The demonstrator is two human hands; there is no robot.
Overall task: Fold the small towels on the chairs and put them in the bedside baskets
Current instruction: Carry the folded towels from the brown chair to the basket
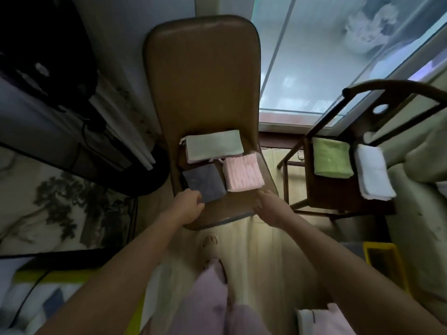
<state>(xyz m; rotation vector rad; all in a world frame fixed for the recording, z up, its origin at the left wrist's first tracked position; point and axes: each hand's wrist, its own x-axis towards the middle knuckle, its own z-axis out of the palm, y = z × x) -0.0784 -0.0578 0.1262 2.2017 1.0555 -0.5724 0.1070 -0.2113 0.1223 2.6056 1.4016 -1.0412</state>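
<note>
Three folded towels lie on the seat of a brown padded chair (208, 76): a pale green towel (214, 146) at the back, a grey towel (204, 181) front left, a pink towel (243, 174) front right. My left hand (187, 206) touches the grey towel's near left corner, fingers curled; whether it grips is unclear. My right hand (271, 207) hovers with its fingers apart over the seat's front edge, just below the pink towel. On a dark wooden chair (338, 197) to the right lie a lime green towel (331, 160) and a white towel (373, 171).
A yellow basket (384, 264) stands on the floor at lower right beside the bed. A window fills the wall behind the chairs. Dark furniture and cables crowd the left side. A strip of pale floor runs between the chairs and my legs.
</note>
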